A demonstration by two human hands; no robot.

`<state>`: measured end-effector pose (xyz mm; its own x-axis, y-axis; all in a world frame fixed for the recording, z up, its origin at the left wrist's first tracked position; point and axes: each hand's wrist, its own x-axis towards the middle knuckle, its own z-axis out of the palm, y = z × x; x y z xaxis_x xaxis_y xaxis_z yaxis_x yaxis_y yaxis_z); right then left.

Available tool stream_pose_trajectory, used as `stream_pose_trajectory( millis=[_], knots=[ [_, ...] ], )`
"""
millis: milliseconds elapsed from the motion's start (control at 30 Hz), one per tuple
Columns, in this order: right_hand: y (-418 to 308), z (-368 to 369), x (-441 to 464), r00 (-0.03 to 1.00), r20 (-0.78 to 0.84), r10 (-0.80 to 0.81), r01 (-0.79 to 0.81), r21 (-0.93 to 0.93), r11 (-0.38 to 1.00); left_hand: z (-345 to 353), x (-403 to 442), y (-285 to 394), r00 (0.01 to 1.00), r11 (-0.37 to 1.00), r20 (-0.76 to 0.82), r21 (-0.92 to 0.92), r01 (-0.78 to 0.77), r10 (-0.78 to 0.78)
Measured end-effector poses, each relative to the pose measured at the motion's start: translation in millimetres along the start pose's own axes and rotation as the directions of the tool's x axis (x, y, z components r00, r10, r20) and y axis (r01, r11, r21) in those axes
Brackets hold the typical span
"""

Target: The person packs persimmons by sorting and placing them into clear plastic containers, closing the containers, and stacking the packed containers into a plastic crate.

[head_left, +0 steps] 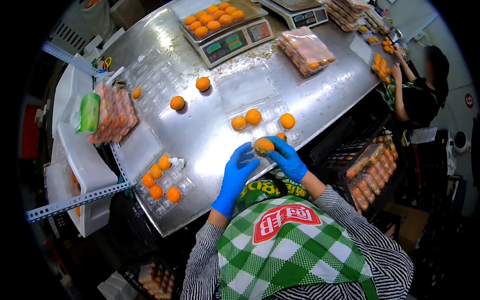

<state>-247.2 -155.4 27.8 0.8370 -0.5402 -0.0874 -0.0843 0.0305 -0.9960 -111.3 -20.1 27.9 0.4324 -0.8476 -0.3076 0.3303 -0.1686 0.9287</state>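
Held between the fingers of my right hand [288, 159], in a blue glove, is an orange persimmon [263, 145] with a greenish-brown calyx showing on its lower side. My left hand [234, 175], gloved too, is open close to its left side, fingers apart; whether a fingertip touches the fruit I cannot tell. Just beyond both hands lies an open clear plastic tray [272, 112]. A few fruits rest in it, among them one persimmon [253, 117] and another [287, 120]. One more is partly hidden behind my right hand.
Two loose persimmons [177, 103] lie on the metal table [210, 132]. At the front left sits a partly filled tray [165, 187]. Scales [232, 42] stand at the back, one bearing a full tray. Packed trays [306, 50] are stacked nearby. A co-worker [422, 90] handles fruit at right, beyond a black crate [350, 170].
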Motion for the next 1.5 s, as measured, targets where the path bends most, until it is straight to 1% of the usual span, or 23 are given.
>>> stream_pose_trajectory(
  millis=[67, 100, 200, 233, 300, 333, 367, 400, 467, 533, 600, 633, 733, 833, 933, 967, 1000, 1033, 1133, 1167, 1267, 1367, 1500],
  knots=[
    [-10.0, 9.0, -4.3, 0.971, 0.021, 0.240, -0.234, 0.310, 0.921, 12.7, 2.1, 11.2, 0.995, 0.994, -0.013, 0.060, -0.095, 0.096],
    [-4.5, 11.1, -2.5, 0.955, 0.089, 0.284, -0.295, 0.399, 0.868, 13.9, 2.7, 14.8, 0.996, 0.994, 0.007, 0.067, -0.090, 0.090],
    [-6.7, 18.0, -7.7, 0.943, 0.279, 0.181, -0.332, 0.758, 0.562, 20.2, 1.8, 27.1, 0.992, 0.992, 0.054, 0.050, -0.117, 0.115],
    [-9.4, 20.6, -10.4, 0.917, 0.291, 0.271, -0.394, 0.758, 0.520, 23.3, 1.5, 28.0, 0.992, 0.994, 0.066, -0.019, -0.107, 0.108],
    [-5.3, 19.9, -11.6, 0.913, 0.367, 0.176, -0.407, 0.823, 0.396, 28.4, 2.0, 29.2, 0.991, 0.984, 0.091, -0.157, -0.084, 0.099],
    [-1.0, 19.2, -11.4, 0.908, 0.401, 0.123, -0.419, 0.846, 0.330, 28.4, 2.2, 29.9, 0.990, 0.989, 0.082, -0.109, -0.103, 0.112],
    [12.9, 15.4, -10.2, 0.911, 0.352, 0.213, -0.408, 0.698, 0.589, 27.7, 2.2, 30.5, 0.990, 0.991, 0.071, -0.060, -0.121, 0.125],
    [34.0, 8.2, -8.2, 0.918, 0.278, 0.284, -0.389, 0.478, 0.788, 26.7, 2.2, 30.8, 0.989, 0.990, 0.061, -0.011, -0.138, 0.138],
    [44.6, -3.8, -8.4, 0.938, 0.042, 0.343, -0.346, 0.108, 0.932, 25.1, 2.9, 29.7, 0.977, 0.963, -0.021, 0.178, -0.205, 0.212],
    [42.3, -13.7, -9.0, 0.919, -0.244, 0.309, -0.340, -0.100, 0.935, 21.7, 4.2, 27.0, 0.952, 0.897, -0.079, 0.365, -0.249, 0.296],
    [35.6, -20.6, -5.7, 0.920, -0.372, 0.122, -0.299, -0.467, 0.832, 15.6, 6.0, 21.6, 0.917, 0.798, -0.109, 0.539, -0.270, 0.384],
    [33.4, -23.3, -3.8, 0.915, -0.404, 0.014, -0.287, -0.626, 0.725, 13.8, 7.5, 18.1, 0.897, 0.766, -0.133, 0.581, -0.274, 0.421],
    [40.2, -25.4, 2.7, 0.940, -0.342, 0.013, -0.289, -0.775, 0.562, 11.0, 7.7, 12.2, 0.888, 0.713, -0.170, 0.668, -0.215, 0.427],
    [44.4, -29.8, 11.2, 0.927, -0.355, 0.123, -0.358, -0.737, 0.573, 11.3, 5.6, 9.3, 0.886, 0.731, -0.203, 0.654, -0.193, 0.416],
    [68.3, -38.5, 9.7, 0.944, -0.331, 0.008, -0.234, -0.650, 0.723, 9.1, 3.7, 4.5, 0.890, 0.774, -0.238, 0.609, -0.175, 0.389],
    [73.4, -45.6, 7.5, 0.941, -0.312, 0.134, -0.265, -0.425, 0.866, 8.4, 3.9, 3.3, 0.891, 0.793, -0.251, 0.585, -0.171, 0.378],
    [60.3, -49.9, 7.3, 0.933, -0.258, 0.251, -0.300, -0.172, 0.938, 7.5, 4.2, 2.7, 0.895, 0.812, -0.266, 0.563, -0.156, 0.357],
    [49.1, -53.5, 6.7, 0.921, -0.174, 0.349, -0.338, 0.091, 0.937, 6.5, 4.4, 2.0, 0.899, 0.831, -0.281, 0.538, -0.141, 0.334],
    [31.4, -58.8, 2.6, 0.933, -0.083, 0.350, -0.294, 0.384, 0.875, 5.5, 4.9, 1.1, 0.907, 0.874, -0.309, 0.473, -0.115, 0.286],
    [27.0, -59.0, 2.5, 0.930, -0.076, 0.361, -0.298, 0.419, 0.858, 5.6, 5.8, 1.4, 0.909, 0.884, -0.314, 0.454, -0.112, 0.276],
    [11.7, -52.9, 5.4, 0.946, -0.120, 0.301, -0.203, 0.505, 0.839, 5.6, 9.3, -0.2, 0.922, 0.919, -0.313, 0.384, -0.096, 0.227],
    [6.2, -50.8, 12.2, 0.966, -0.153, 0.209, -0.125, 0.432, 0.893, 5.7, 12.1, 1.1, 0.933, 0.933, -0.306, 0.353, -0.076, 0.191],
    [0.8, -46.9, 18.9, 0.975, -0.224, 0.000, 0.002, 0.009, 1.000, 6.8, 15.8, 4.4, 0.943, 0.940, -0.290, 0.337, -0.056, 0.161]
  ],
)
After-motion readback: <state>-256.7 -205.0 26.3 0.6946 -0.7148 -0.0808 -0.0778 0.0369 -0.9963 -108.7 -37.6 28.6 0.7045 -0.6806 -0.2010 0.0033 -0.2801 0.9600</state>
